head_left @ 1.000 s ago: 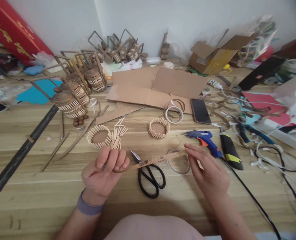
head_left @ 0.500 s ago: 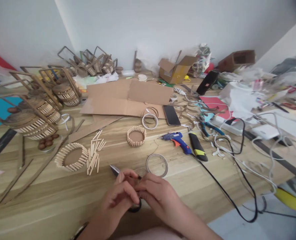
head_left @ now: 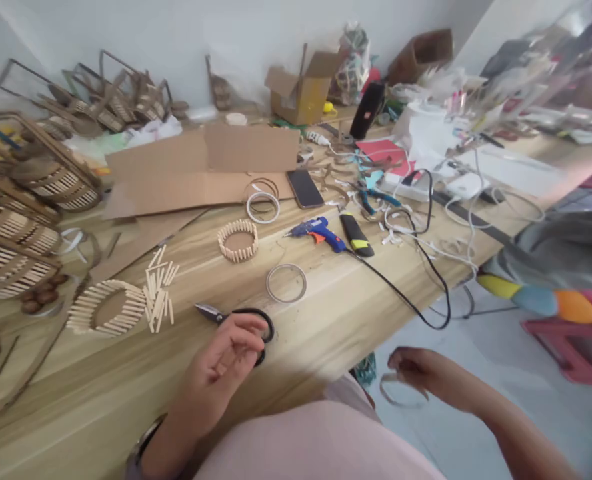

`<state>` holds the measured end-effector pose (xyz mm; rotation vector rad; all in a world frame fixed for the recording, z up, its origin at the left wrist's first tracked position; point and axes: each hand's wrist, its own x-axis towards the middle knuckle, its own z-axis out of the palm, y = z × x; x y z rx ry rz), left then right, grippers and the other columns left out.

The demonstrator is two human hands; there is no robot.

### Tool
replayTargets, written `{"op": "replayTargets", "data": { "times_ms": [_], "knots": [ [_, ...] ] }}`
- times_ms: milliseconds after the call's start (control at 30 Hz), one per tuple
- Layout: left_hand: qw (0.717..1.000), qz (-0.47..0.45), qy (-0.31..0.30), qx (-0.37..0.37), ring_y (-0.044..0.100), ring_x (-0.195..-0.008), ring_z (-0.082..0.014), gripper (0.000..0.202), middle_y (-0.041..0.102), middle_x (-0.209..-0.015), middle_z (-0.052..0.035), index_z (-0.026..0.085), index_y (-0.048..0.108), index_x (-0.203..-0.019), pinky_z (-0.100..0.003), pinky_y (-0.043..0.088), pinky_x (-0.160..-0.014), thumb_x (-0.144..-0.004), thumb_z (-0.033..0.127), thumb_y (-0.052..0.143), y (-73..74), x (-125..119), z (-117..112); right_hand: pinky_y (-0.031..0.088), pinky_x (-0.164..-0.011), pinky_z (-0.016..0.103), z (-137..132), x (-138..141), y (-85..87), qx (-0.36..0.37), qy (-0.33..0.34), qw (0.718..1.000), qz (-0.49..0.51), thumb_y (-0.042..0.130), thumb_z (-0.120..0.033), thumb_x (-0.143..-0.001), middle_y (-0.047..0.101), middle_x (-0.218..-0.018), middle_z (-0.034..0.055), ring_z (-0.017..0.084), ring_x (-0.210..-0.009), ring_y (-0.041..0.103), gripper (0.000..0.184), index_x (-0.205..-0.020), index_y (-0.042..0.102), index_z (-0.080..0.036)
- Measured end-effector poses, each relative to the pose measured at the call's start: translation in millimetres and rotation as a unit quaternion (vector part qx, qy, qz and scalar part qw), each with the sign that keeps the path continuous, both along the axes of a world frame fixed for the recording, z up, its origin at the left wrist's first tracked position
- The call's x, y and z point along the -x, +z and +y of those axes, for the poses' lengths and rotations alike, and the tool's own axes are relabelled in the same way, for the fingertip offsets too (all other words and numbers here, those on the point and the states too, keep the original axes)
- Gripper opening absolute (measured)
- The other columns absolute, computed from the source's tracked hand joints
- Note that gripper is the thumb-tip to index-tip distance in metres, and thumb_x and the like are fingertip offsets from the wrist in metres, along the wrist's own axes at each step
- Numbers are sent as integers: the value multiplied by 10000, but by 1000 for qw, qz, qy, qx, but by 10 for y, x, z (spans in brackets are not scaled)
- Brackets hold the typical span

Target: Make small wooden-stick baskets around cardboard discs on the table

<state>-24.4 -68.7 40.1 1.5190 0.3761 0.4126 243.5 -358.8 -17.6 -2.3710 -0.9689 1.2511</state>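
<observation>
Left hand [head_left: 226, 357] sits at the scissors [head_left: 243, 321] handles on the tabletop [head_left: 326, 320], fingers loosely curled, touching but not gripping. Right hand [head_left: 421, 373] is off the edge at 4 o'clock, fingers pinching a thin strip loop [head_left: 401, 395]. Stick ring [head_left: 237, 240] at 12 looks done; loose sticks [head_left: 159, 297] at 10 remain unused.
</observation>
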Motion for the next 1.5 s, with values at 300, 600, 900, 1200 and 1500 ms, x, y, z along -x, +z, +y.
{"op": "replayTargets", "data": {
  "times_ms": [300, 600, 900, 1200, 1500],
  "knots": [
    [999, 10, -5, -36, 628, -965, -176, 115, 645, -1060, -71, 225, 686, -927, -248, 528, -814, -955, 252, 578, 32, -29, 10, 544, -882, 424, 92, -13, -906, 141, -96, 981, -93, 598, -352, -952, 611, -1257, 83, 218, -1053, 629, 317, -1229, 600, -199],
    [999, 18, 31, -40, 647, -953, -183, 184, 672, -982, -70, 218, 686, -870, -239, 528, -827, -943, 356, 588, -12, -62, 23, 547, -626, 259, 447, 164, -125, 90, 49, 991, 88, 663, -307, -875, 707, -805, 30, 175, -756, 695, 155, -833, 720, -169],
    [997, 51, 19, -48, 643, -943, -181, 192, 677, -990, -57, 240, 672, -926, -226, 507, -823, -970, 357, 525, -121, 18, 63, 429, -495, 223, 1090, -755, 1058, -94, 34, 975, -199, 560, -401, -847, 637, -588, -2, 128, -492, 581, 272, -692, 684, -216],
    [997, 49, 33, -48, 638, -908, -171, 252, 671, -945, -50, 229, 661, -933, -222, 489, -824, -979, 413, 494, -121, -6, 47, 430, -681, 377, 1843, -1471, 722, -212, -153, 900, -349, 641, -430, -765, 665, -726, 118, 313, -810, 628, 278, -594, 612, -213],
    [992, 97, 73, -26, 634, -862, -190, 272, 684, -899, -53, 227, 692, -894, -252, 479, -776, -951, 440, 533, -40, -62, -1, 484, -569, 319, 1756, -770, 1306, -431, -220, 874, -50, 630, -705, -738, 674, -816, 42, 147, -584, 557, 466, -875, 633, -259]
  ]
}}
